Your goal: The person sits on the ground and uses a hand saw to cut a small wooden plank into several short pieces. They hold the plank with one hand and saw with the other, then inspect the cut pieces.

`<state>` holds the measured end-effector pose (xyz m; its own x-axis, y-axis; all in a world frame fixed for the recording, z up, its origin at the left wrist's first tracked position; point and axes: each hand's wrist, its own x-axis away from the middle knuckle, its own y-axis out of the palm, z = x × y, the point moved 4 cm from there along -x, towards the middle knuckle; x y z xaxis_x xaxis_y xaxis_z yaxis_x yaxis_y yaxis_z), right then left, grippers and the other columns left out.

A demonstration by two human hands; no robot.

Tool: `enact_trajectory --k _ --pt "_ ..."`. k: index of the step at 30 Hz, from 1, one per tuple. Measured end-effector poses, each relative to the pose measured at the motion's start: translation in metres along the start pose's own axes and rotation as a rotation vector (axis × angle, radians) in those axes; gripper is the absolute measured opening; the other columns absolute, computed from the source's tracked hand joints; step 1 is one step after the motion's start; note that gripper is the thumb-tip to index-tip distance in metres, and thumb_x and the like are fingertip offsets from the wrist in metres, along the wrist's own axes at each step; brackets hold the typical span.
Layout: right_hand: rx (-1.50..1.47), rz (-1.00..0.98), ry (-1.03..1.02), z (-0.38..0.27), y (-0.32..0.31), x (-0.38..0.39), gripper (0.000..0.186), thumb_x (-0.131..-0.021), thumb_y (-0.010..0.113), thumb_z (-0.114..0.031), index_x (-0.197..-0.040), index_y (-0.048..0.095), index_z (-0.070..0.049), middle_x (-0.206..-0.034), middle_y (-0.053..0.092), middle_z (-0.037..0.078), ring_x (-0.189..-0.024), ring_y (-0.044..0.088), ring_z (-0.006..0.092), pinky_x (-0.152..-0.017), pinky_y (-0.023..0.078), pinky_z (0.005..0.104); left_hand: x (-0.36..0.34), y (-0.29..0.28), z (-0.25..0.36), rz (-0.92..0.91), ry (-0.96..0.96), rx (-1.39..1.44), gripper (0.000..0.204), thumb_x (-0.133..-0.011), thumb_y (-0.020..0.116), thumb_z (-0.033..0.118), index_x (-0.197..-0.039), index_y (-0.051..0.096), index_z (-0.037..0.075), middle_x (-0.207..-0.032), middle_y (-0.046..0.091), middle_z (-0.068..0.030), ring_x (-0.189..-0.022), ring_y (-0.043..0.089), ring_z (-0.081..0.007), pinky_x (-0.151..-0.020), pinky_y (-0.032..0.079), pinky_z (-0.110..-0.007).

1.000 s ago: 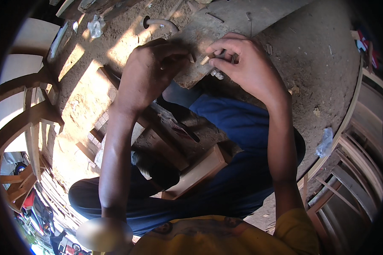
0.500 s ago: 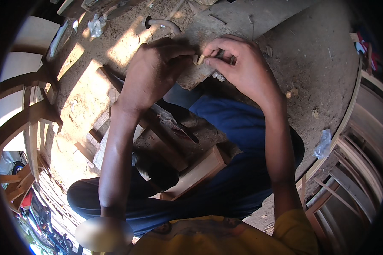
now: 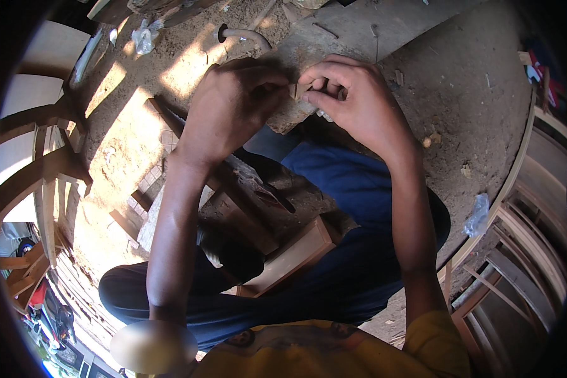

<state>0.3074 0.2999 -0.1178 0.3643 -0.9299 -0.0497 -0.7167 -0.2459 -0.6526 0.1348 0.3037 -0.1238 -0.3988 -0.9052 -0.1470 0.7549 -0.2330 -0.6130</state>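
Observation:
Above the near end of a grey, worn board point(image 3: 353, 31), my two hands come together fingertip to fingertip. My left hand point(image 3: 223, 107) is closed in a pinch, its fingertips partly hidden behind the hand itself. It grips a small wooden piece point(image 3: 292, 92), of which only the end shows. Thumb and forefinger of my right hand point(image 3: 362, 94) pinch at the same spot, on a small tan bit right against that piece. Whether these are two separate bits or one is too small to tell. A greyish lump shows just under my right thumb.
By my folded legs lies a wooden box-like frame point(image 3: 296, 255), with a dark wooden beam point(image 3: 239, 211) beside it. Beyond my left hand rests a curved metal pipe point(image 3: 246, 36). Plastic bags point(image 3: 477, 214) lie on the dirt floor. Chair frames point(image 3: 41, 116) stand left; wooden frames point(image 3: 535, 258) lean right.
The small tan bit at my right fingertips has turned, showing less of its pale side. Both hands stay almost in place, still fingertip to fingertip.

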Motion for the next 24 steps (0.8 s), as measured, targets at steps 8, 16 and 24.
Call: enact_trajectory --k 8,16,24 --pt "-0.006 -0.001 0.019 -0.001 0.002 0.0 0.014 -0.081 0.07 -0.003 -0.095 0.069 -0.003 -0.076 0.056 0.001 -0.064 0.051 0.0078 -0.057 0.043 0.024 -0.001 0.003 0.001 -0.025 0.024 -0.049 0.015 -0.078 0.069 0.012 -0.092 0.07 0.007 -0.095 0.068 -0.0127 -0.083 0.066 -0.0333 -0.074 0.053 -0.038" --pt "-0.053 -0.039 0.079 0.002 0.002 0.0 0.017 -0.081 0.07 -0.003 -0.098 0.069 -0.003 -0.076 0.056 0.0 -0.065 0.051 0.007 -0.056 0.043 0.0237 -0.001 0.002 0.003 -0.01 0.093 -0.028 0.02 -0.077 0.069 0.009 -0.097 0.069 0.005 -0.096 0.067 -0.015 -0.085 0.065 -0.0343 -0.077 0.053 -0.039" --pt "-0.138 -0.068 0.171 -0.003 -0.008 0.005 0.024 -0.083 0.068 -0.007 -0.106 0.066 -0.003 -0.078 0.062 0.005 -0.066 0.056 0.0127 -0.063 0.047 0.0291 0.007 -0.01 0.006 -0.027 -0.019 0.055 0.027 -0.082 0.069 0.013 -0.108 0.067 0.005 -0.097 0.069 -0.0143 -0.081 0.068 -0.0253 -0.071 0.053 -0.035"
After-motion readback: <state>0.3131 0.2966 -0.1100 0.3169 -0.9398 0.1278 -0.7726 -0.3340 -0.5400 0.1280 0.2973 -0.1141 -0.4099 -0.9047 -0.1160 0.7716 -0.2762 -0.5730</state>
